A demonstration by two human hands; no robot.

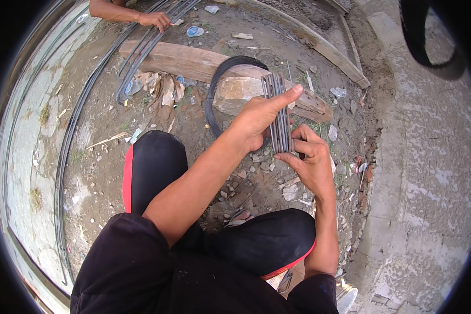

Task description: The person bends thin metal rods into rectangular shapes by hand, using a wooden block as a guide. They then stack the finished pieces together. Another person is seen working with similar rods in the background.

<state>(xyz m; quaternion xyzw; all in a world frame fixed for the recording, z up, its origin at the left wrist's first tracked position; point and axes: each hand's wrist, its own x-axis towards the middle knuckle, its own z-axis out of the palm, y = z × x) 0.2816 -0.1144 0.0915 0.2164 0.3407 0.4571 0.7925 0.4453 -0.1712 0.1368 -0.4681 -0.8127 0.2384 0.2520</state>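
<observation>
A bundle of narrow grey steel stirrups (280, 128), bent from thin rod, is held upright in front of me. My left hand (252, 119) grips it from the left side, thumb laid across its upper part and the other fingers mostly hidden behind. At the lower right end, my right hand (313, 157) pinches the bundle between thumb and curled fingers. Just behind the bundle lie a coil of black wire (212, 99) and a rough stone block (235, 94).
A long wooden beam (180, 62) lies across the dirt ahead. At the upper left, another person's hand (155, 21) is over long steel bars (141, 55). More bars (70, 136) run along the left. A concrete strip (403, 209) borders the right. Rubble and litter dot the ground.
</observation>
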